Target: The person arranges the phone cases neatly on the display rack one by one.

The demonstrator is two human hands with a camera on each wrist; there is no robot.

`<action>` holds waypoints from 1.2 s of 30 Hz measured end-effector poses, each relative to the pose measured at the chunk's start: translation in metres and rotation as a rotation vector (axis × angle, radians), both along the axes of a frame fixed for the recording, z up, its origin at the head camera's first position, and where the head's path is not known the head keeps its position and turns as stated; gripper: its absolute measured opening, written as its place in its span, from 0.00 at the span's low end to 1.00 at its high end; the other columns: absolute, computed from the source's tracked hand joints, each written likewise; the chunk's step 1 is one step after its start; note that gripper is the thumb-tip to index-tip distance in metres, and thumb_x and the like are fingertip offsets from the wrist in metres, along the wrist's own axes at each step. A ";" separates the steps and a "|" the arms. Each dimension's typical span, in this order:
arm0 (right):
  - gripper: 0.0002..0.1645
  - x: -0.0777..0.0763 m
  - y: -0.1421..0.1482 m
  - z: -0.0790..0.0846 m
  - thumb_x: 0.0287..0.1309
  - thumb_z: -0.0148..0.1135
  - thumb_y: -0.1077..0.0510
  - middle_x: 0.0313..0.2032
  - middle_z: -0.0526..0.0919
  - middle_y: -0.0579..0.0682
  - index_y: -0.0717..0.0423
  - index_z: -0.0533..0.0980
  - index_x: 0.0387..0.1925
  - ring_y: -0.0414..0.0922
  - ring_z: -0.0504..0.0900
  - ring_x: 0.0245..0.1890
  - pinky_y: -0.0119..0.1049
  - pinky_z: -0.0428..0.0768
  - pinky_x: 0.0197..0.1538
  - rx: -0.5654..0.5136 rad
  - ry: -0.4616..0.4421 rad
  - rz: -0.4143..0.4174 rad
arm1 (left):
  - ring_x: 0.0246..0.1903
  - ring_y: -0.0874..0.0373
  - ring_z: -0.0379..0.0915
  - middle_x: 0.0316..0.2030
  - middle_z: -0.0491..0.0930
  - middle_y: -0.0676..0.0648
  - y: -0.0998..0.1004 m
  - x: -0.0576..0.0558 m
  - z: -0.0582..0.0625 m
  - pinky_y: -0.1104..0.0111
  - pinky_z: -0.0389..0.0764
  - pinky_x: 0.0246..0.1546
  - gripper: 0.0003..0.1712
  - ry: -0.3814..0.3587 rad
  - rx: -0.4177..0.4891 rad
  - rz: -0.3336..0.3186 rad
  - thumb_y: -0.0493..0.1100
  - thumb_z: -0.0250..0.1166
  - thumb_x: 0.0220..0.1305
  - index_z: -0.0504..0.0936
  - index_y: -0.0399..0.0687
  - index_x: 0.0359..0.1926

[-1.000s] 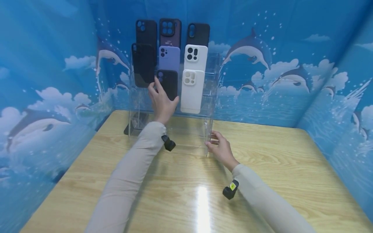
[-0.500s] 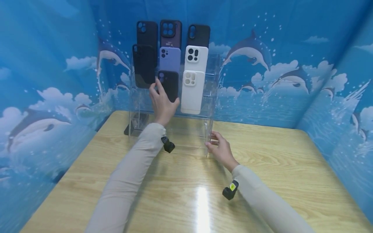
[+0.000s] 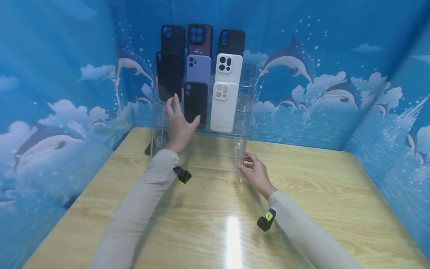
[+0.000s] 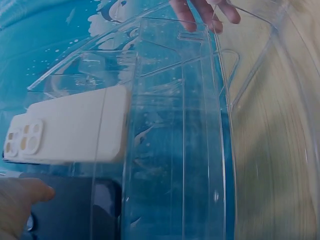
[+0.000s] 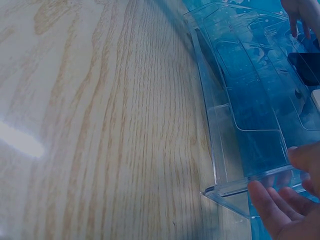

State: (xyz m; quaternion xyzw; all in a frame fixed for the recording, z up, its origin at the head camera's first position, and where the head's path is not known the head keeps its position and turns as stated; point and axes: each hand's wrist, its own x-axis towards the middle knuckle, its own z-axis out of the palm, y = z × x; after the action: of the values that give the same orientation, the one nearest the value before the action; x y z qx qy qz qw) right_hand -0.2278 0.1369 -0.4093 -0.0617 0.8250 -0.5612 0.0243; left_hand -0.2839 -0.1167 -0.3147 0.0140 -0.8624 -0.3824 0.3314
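Note:
A clear acrylic display stand (image 3: pixel 198 149) holds several phone cases in tiers. My left hand (image 3: pixel 181 127) is spread in front of the black phone case (image 3: pixel 196 102) in the lower middle, its fingertips near the bottom of another black phone case (image 3: pixel 169 76). Nothing is gripped in that hand. In the left wrist view its thumb (image 4: pixel 40 192) lies over the dark case; whether it touches cannot be told. My right hand (image 3: pixel 256 173) holds the stand's right side edge between thumb and fingers, as the right wrist view shows (image 5: pixel 285 195).
To the right of the black case stand two white phone cases (image 3: pixel 224 108), one above the other. A purple case (image 3: pixel 199 69) and several dark cases fill the upper tiers. A dark object (image 3: pixel 149 149) lies at the stand's lower left. The wooden table (image 3: pixel 302 168) meets a dolphin-print curtain (image 3: pixel 336 56).
My left hand has moved left and down from the lower black phone case, which now shows more fully on the stand. My right hand keeps its hold on the stand.

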 end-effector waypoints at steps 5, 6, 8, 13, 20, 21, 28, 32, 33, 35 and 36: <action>0.34 -0.001 0.003 0.000 0.63 0.59 0.63 0.60 0.71 0.64 0.62 0.60 0.68 0.60 0.75 0.57 0.37 0.83 0.45 -0.004 0.008 -0.009 | 0.70 0.47 0.48 0.70 0.53 0.39 -0.015 0.014 0.001 0.54 0.60 0.67 0.53 0.034 -0.029 -0.037 0.52 0.68 0.58 0.47 0.43 0.75; 0.34 -0.001 0.003 0.000 0.63 0.59 0.63 0.60 0.71 0.64 0.62 0.60 0.68 0.60 0.75 0.57 0.38 0.83 0.45 -0.005 0.009 -0.013 | 0.70 0.46 0.49 0.69 0.54 0.39 -0.019 0.017 0.000 0.53 0.60 0.67 0.53 0.036 -0.037 -0.040 0.52 0.68 0.58 0.47 0.43 0.75; 0.34 -0.001 0.004 0.000 0.63 0.59 0.63 0.60 0.71 0.65 0.62 0.60 0.68 0.60 0.75 0.57 0.38 0.83 0.45 -0.009 0.010 -0.014 | 0.69 0.46 0.49 0.69 0.55 0.38 -0.027 0.022 -0.001 0.52 0.60 0.67 0.52 0.041 -0.052 -0.041 0.53 0.67 0.59 0.48 0.43 0.75; 0.34 -0.001 0.005 0.001 0.63 0.59 0.63 0.60 0.71 0.64 0.61 0.60 0.68 0.60 0.75 0.57 0.37 0.83 0.44 -0.003 0.007 -0.014 | 0.69 0.46 0.50 0.69 0.55 0.39 -0.051 0.037 -0.007 0.49 0.62 0.65 0.50 0.013 -0.071 -0.012 0.55 0.66 0.60 0.50 0.47 0.75; 0.34 -0.001 0.004 0.001 0.63 0.59 0.63 0.60 0.70 0.64 0.61 0.59 0.68 0.59 0.74 0.58 0.37 0.83 0.45 -0.008 0.002 -0.006 | 0.69 0.43 0.48 0.70 0.52 0.40 -0.089 0.053 -0.007 0.44 0.60 0.64 0.48 -0.099 -0.036 0.046 0.54 0.63 0.62 0.49 0.51 0.75; 0.34 -0.001 0.004 0.001 0.63 0.59 0.63 0.60 0.70 0.64 0.61 0.59 0.68 0.59 0.74 0.57 0.37 0.83 0.45 -0.008 0.001 -0.006 | 0.70 0.43 0.47 0.70 0.52 0.40 -0.095 0.055 -0.007 0.44 0.59 0.64 0.48 -0.116 -0.024 0.053 0.54 0.63 0.62 0.49 0.51 0.75; 0.33 -0.001 0.003 0.000 0.64 0.58 0.62 0.61 0.70 0.63 0.60 0.60 0.68 0.59 0.74 0.58 0.37 0.83 0.45 -0.001 -0.007 -0.006 | 0.70 0.39 0.45 0.71 0.48 0.36 -0.134 0.057 -0.024 0.42 0.57 0.65 0.46 -0.224 0.009 0.053 0.48 0.64 0.63 0.49 0.45 0.75; 0.34 0.000 0.002 -0.001 0.64 0.58 0.63 0.61 0.70 0.63 0.60 0.60 0.68 0.59 0.74 0.58 0.38 0.83 0.46 -0.008 -0.012 0.000 | 0.68 0.32 0.46 0.68 0.50 0.29 -0.155 0.050 -0.050 0.40 0.53 0.64 0.43 -0.270 -0.030 -0.006 0.48 0.61 0.65 0.52 0.36 0.73; 0.34 -0.001 0.001 -0.001 0.64 0.59 0.63 0.61 0.70 0.63 0.60 0.60 0.68 0.59 0.74 0.58 0.38 0.83 0.46 -0.010 -0.010 0.001 | 0.67 0.31 0.46 0.68 0.50 0.27 -0.160 0.048 -0.058 0.39 0.53 0.64 0.43 -0.286 -0.042 -0.020 0.48 0.61 0.65 0.52 0.34 0.72; 0.33 -0.001 0.001 -0.001 0.64 0.59 0.63 0.61 0.70 0.63 0.60 0.60 0.68 0.59 0.74 0.58 0.38 0.83 0.46 -0.012 -0.010 0.004 | 0.67 0.29 0.45 0.68 0.50 0.25 -0.170 0.043 -0.074 0.39 0.52 0.64 0.42 -0.319 -0.045 -0.063 0.47 0.60 0.66 0.52 0.31 0.71; 0.33 -0.001 0.000 -0.001 0.64 0.59 0.63 0.61 0.70 0.63 0.60 0.60 0.68 0.59 0.74 0.58 0.38 0.83 0.46 -0.011 -0.010 0.006 | 0.67 0.29 0.45 0.68 0.50 0.25 -0.174 0.040 -0.082 0.39 0.53 0.64 0.42 -0.334 -0.039 -0.079 0.47 0.60 0.66 0.52 0.30 0.71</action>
State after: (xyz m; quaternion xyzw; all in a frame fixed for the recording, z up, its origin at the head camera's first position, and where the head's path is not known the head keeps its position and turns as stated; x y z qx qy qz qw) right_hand -0.2289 0.1372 -0.4106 -0.0616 0.8215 -0.5661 0.0301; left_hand -0.2443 -0.2904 -0.3970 0.0370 -0.9127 -0.3705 0.1683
